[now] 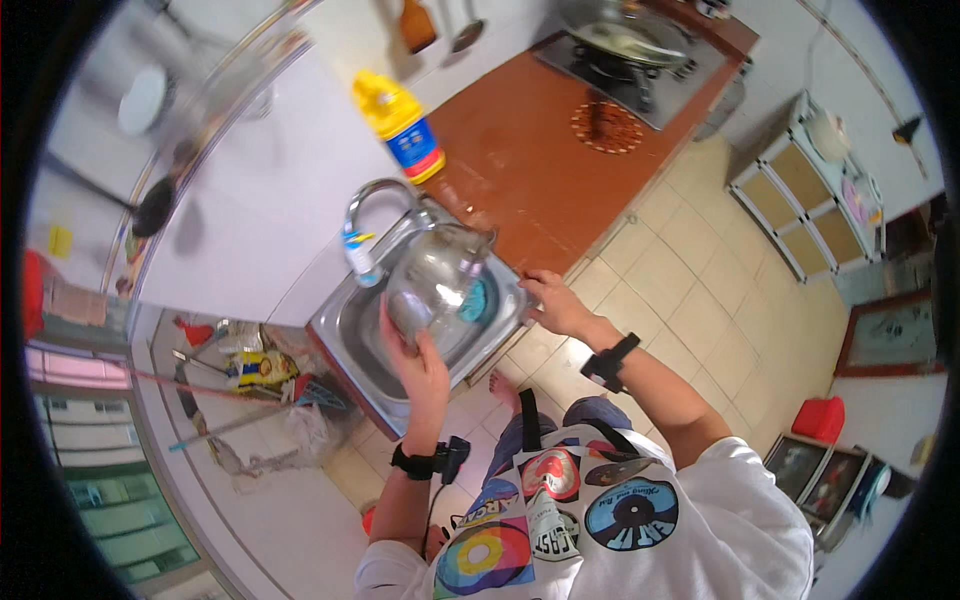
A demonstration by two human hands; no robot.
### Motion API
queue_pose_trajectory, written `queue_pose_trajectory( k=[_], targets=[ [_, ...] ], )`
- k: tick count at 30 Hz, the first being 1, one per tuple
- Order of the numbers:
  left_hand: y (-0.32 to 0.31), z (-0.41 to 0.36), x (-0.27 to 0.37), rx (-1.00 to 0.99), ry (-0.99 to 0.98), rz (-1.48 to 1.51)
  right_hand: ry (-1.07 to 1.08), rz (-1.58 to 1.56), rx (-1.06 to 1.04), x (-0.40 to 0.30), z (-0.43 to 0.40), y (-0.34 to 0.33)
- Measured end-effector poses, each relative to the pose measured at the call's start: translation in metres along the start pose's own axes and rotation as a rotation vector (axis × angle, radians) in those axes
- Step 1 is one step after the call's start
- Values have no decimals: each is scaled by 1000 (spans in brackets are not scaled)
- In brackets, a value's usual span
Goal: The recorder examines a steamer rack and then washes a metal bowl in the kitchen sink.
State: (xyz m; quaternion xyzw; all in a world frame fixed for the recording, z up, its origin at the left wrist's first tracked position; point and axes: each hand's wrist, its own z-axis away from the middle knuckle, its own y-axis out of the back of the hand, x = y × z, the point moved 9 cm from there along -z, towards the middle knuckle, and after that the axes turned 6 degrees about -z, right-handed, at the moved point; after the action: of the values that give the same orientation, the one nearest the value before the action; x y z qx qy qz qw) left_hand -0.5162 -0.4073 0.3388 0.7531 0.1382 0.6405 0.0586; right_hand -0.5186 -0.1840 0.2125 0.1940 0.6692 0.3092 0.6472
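A shiny, rounded metal vessel (427, 281), blurred and tilted, is over the stainless steel sink (352, 375). My left hand (420, 367) supports its lower side, with the thumb and fingers spread against the metal. My right hand (559, 304) is at the right rim of the sink, its fingers bent; whether they grip anything is unclear. A turquoise scrubber (473, 301) shows beside the vessel, inside the sink. The curved chrome faucet (360, 202), with a white and blue nozzle (362, 262), arches over the sink's back left side.
A yellow jug (401, 127) stands behind the faucet on the reddish-brown countertop (510, 150). Further along are a woven trivet (606, 127) and a gas stove (637, 90) bearing a lidded pan (630, 41). Bags and tools (262, 371) lie left of the sink.
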Motion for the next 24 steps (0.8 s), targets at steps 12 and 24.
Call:
queue_pose_trajectory(
  k=[12, 24],
  targets=[
    [-311, 169, 103, -877, 608, 629, -821, -34, 63, 224, 402, 135],
    [-464, 118, 182, -914, -329, 754, -1508, -321, 316, 277, 722, 21]
  ],
)
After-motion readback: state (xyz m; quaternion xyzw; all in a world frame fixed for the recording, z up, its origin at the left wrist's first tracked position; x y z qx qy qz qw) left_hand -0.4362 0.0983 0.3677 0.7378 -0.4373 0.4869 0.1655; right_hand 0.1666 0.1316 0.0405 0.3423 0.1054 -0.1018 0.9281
